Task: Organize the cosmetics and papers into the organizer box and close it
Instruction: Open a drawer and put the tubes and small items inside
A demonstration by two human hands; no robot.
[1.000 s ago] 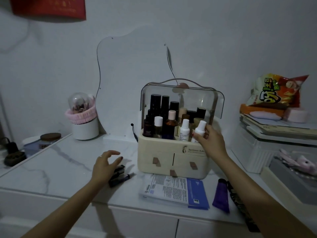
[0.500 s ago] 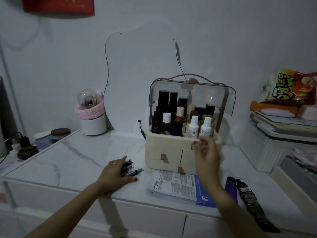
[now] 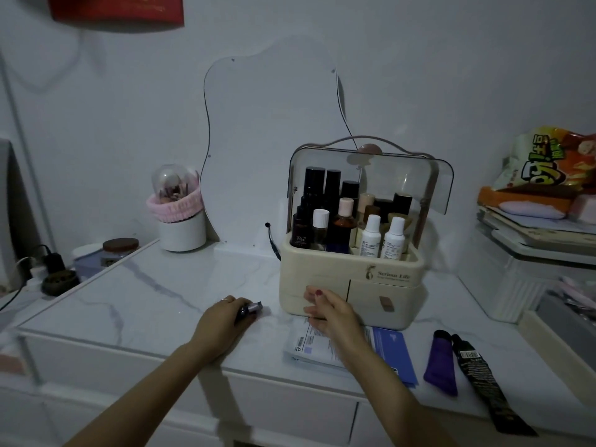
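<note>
A cream organizer box stands on the marble-top dresser, its clear lid raised, with several bottles upright in its top tray. My left hand is closed over small dark cosmetic sticks lying left of the box. My right hand is at the box's lower left drawer front, fingers curled against it and covering its tab. Papers, white and blue, lie flat in front of the box under my right wrist. A purple tube and a black tube lie to the right.
A wavy mirror leans on the wall behind. A white cup with a pink band stands back left. Jars and a plug sit far left. Clear bins, books and a snack bag are stacked at right.
My right hand has come down from the white bottles in the top tray to the lower left drawer front. My left hand has closed over the dark sticks on the dresser top.
</note>
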